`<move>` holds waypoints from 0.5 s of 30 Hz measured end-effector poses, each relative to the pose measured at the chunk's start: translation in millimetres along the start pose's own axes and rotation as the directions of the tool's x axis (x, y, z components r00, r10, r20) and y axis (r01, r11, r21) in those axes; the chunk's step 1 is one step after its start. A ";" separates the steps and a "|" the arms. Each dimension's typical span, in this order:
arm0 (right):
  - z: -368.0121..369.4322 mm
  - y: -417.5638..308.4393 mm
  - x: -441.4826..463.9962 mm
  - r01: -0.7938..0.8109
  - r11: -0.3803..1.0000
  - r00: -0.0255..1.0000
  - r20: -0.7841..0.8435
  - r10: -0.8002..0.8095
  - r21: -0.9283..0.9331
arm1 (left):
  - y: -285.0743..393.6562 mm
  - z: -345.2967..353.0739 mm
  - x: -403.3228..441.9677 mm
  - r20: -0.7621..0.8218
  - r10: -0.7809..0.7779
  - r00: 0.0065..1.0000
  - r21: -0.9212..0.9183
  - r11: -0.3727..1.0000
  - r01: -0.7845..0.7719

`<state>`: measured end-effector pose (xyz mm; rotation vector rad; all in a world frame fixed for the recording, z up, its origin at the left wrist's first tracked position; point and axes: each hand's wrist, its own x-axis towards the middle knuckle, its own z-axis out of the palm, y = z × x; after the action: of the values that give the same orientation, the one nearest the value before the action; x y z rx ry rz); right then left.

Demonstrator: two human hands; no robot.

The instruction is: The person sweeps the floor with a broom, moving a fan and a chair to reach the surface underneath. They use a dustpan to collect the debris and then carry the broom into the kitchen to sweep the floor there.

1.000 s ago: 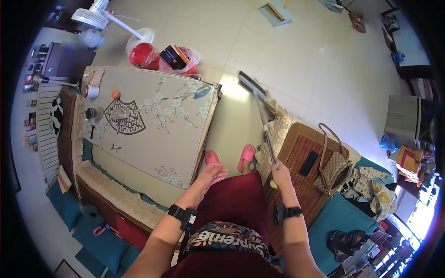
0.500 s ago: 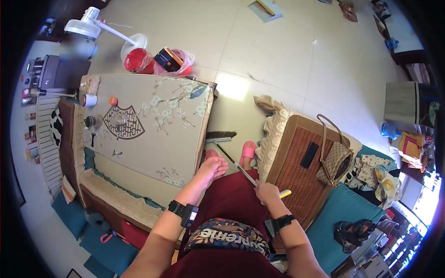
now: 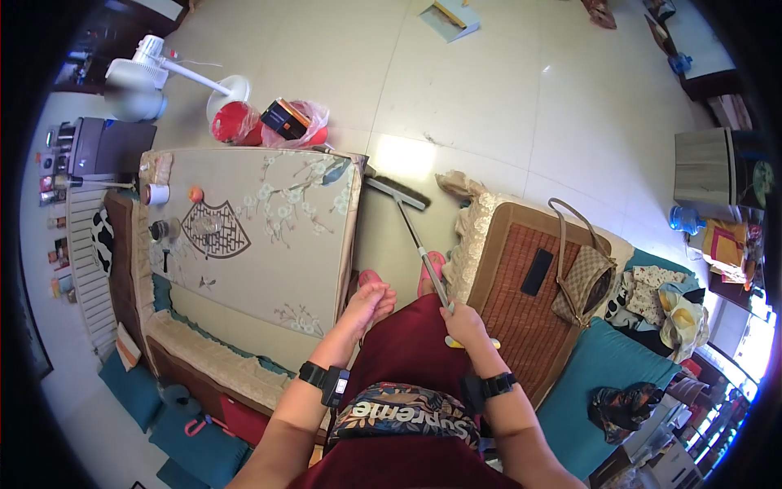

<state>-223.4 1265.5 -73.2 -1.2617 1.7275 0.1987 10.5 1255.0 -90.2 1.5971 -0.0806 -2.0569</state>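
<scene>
My right hand (image 3: 466, 323) is wrapped round the grey pole of a broom (image 3: 413, 224). The pole's yellow end sticks out behind my wrist. Dark bristles and a pale head lie on the floor between the patterned table's corner and the mat-covered seat. My left hand (image 3: 371, 306) hangs palm up beside the table edge, with fingers loosely curled and nothing in it. Below it and ahead of my dark red clothing are pink slippers (image 3: 432, 269) on my feet.
To the left stands a table (image 3: 277, 236) with a flowered cover. The seat (image 3: 505, 269) on the right bears a phone (image 3: 536, 272) and a checked handbag (image 3: 583, 285). A dustpan (image 3: 450, 19) lies far ahead on the tiles. Red bins (image 3: 235, 122) and a white fan (image 3: 199, 79) stand beyond the table.
The broom head has moved forward, away from my feet, and has turned to slant. My right hand has shifted slightly with the pole. My left hand remains empty near the table.
</scene>
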 end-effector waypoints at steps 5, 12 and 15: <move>-28.5 44.2 -1.9 -0.246 0.868 0.922 0.380 0.072 0.432 | -2.1 17.7 4.2 -0.002 -0.007 1.000 -0.008 1.000 0.007; -28.5 84.0 32.9 -0.555 0.442 0.720 0.673 -0.168 0.705 | -7.7 42.0 10.6 -0.048 -0.035 0.998 0.045 0.998 0.037; 8.3 73.5 78.2 -0.520 0.449 0.684 0.669 -0.291 0.727 | -9.5 56.2 9.3 -0.071 -0.053 0.996 0.120 0.991 0.062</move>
<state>-278.8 1252.8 -164.6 -0.1202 0.8913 -0.1412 -46.0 1244.1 -85.0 1.7606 -0.1395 -2.0741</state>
